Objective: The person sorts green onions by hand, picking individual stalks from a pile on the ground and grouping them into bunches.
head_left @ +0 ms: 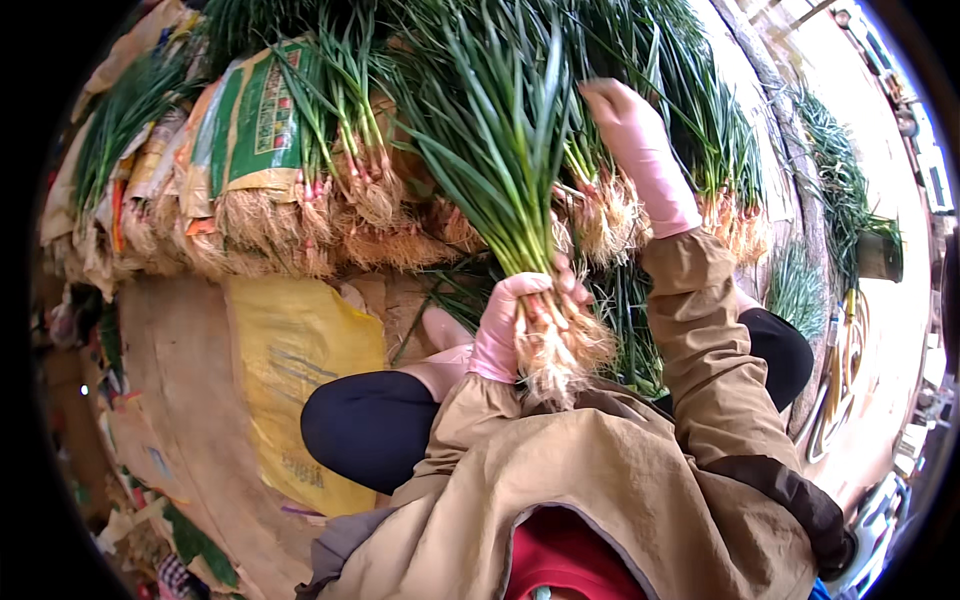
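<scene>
Gathered just above its pale, stringy roots, a bunch of green onions [515,190] stands in my left hand [508,325], whose fingers wrap round the lower stems. Its long leaves fan upward and away from me. My right hand [628,135] is raised at the right of these leaves, over the piled greens. Its fingers bend toward the leaves, but they are blurred, and whether they hold any cannot be seen. Below that hand lies another bunch of green onions [608,205], roots toward me.
Bundles of green onions [730,170] lie in a row ahead, with a green printed sack [265,125] among them. A yellow sack [300,390] lies on the floor at my left. At right are a wooden beam [800,200], a coiled hose [840,380] and a dark bucket [880,255].
</scene>
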Demonstrator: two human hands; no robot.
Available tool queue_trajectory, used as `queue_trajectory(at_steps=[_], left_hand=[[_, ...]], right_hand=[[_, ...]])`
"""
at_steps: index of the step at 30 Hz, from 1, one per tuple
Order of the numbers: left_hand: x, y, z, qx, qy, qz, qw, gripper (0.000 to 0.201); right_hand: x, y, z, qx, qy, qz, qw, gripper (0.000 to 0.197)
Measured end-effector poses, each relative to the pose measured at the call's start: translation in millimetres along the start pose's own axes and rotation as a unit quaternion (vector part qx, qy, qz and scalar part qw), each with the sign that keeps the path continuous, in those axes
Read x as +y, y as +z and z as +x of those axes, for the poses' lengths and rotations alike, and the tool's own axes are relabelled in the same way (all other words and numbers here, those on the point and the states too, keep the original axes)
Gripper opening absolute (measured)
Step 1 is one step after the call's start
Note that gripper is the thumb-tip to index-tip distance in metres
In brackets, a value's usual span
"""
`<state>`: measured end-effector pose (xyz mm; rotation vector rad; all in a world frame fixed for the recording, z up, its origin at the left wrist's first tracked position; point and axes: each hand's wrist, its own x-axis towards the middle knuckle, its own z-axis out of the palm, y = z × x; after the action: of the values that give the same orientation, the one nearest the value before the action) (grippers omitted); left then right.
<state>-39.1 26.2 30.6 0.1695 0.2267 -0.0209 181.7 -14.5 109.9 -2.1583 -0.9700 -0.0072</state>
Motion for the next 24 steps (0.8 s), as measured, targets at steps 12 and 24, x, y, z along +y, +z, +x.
queue_trajectory(at_steps=[12, 24], left_hand=[[3.9, 25.3, -2.4, 0.027, 0.031, -0.061, 0.997, 0.036], [-9.4, 15.3, 16.4, 0.075, 0.051, 0.016, 0.996, 0.040]], right_hand=[[43.4, -22.7, -37.1, -0.031, 0.238, 0.065, 0.969, 0.032], [26.5, -3.8, -178.6, -0.280, 0.316, 0.513, 0.747, 0.043]])
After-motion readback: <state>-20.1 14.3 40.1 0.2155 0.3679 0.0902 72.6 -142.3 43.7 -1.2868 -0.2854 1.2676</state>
